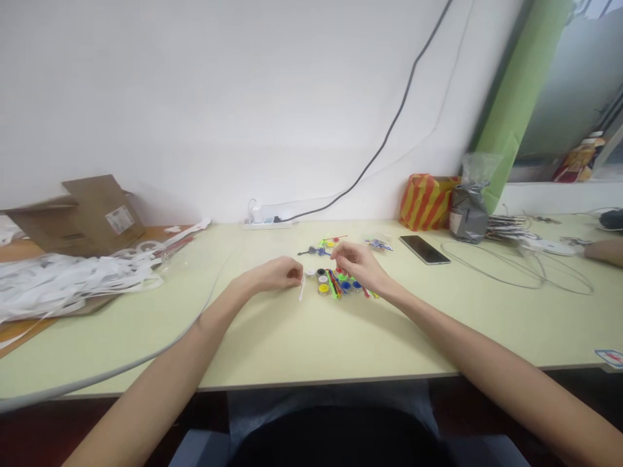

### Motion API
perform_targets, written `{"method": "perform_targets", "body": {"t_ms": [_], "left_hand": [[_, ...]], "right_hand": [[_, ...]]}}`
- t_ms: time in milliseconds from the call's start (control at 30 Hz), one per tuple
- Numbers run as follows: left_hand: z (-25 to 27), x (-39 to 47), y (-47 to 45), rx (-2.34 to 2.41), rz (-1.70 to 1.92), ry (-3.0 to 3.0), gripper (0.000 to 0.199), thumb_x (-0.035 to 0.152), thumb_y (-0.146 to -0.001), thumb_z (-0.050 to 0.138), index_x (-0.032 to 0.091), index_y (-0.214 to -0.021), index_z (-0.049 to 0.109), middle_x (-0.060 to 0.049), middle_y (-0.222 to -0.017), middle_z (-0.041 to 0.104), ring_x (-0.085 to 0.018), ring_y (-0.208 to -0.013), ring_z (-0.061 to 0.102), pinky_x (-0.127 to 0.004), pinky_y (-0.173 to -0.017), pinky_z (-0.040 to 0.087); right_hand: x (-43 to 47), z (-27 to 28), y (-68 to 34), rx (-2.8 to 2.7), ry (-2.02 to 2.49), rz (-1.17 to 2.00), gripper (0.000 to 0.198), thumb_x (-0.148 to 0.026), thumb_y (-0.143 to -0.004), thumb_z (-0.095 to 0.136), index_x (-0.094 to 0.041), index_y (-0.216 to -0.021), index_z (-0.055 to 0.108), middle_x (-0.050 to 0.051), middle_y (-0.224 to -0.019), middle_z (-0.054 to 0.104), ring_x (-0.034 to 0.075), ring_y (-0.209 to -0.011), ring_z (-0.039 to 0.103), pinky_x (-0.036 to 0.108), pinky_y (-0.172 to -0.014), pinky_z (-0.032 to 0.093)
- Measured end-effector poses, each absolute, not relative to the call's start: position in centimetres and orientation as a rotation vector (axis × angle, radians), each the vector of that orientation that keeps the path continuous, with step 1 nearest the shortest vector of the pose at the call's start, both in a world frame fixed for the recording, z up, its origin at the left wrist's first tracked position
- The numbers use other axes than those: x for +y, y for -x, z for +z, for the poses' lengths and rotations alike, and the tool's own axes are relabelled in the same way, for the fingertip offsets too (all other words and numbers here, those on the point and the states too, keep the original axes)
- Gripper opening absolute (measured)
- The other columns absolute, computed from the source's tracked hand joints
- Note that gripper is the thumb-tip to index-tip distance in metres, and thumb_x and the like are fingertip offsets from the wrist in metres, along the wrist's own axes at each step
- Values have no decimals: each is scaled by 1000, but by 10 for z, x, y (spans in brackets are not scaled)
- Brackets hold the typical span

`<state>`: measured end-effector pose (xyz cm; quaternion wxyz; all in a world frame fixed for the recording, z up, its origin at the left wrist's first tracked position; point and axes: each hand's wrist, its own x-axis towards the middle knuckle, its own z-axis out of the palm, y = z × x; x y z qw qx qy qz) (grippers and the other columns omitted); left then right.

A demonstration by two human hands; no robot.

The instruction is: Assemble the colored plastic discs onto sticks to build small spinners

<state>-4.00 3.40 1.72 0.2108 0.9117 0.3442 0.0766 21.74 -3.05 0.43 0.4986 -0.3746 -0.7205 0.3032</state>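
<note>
My left hand [282, 274] is closed, with its fingertips against a thin white plastic stick [301, 290] that slants down to the table. To the right of it, my right hand [359, 263] bends its fingers into a pinch above a group of small colourful parts; what is between the fingertips is too small to make out. The group includes a yellow round piece [324, 290], a black one [320, 272], blue round pieces [346, 286] and several thin coloured sticks [333, 284]. Behind my hands lie a dark blue part [318, 250] and yellow and red parts [333, 243].
A black phone [424, 249] lies right of my hands, near a striped bag [428, 202] and loose cables [511, 272]. White strips [87, 279] and a cardboard box [97, 217] occupy the left. A grey cable [146, 358] crosses my left forearm. A power strip [267, 223] sits by the wall.
</note>
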Motion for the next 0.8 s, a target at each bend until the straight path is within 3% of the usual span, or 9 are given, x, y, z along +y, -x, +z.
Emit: {"method": "perform_targets", "body": {"t_ms": [567,800], "left_hand": [[18,31,37,961,136,-2602,12,27,-79,54,18,-72,58,0,-70,59,-15,-63,49,-26,-58,34],[21,25,31,936,264,-2581,22,36,-85,57,19,-96,64,0,-73,59,-14,-64,51,-24,-59,36]], "right_hand": [[-31,3,-218,-1833,979,652,19,-14,-81,47,-16,-86,66,-2,-67,57,12,-61,51,23,-58,37],[-29,0,-217,-1850,984,634,20,-13,-81,47,-16,-86,66,-2,-67,58,12,-62,51,23,-58,38]]}}
